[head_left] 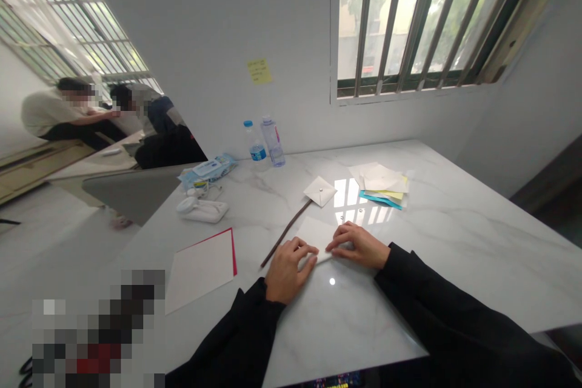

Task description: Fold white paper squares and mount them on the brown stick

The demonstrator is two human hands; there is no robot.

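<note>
A sheet of white paper [313, 231] lies on the marble-patterned table, its near edge folded over. My left hand [291, 268] is closed on the left part of that fold, thumb and fingertips pressed to the paper. On the fold's right part, my right hand [358, 245] pinches the paper with its fingertips. Just beyond the sheet is a white folded paper square [313, 190] with a small shiny dot on it. A thin brown stick [285, 234] runs from that square toward my left hand. Tiny ring-like bits [361, 211] lie past my right hand.
Stacked paper sheets [379, 180] lie at the back right. A white sheet over a red one [204, 267] is at left. Near the wall stand two plastic bottles [273, 142], beside a wipes pack [209, 168] and a white device [202, 210]. Two people sit far left.
</note>
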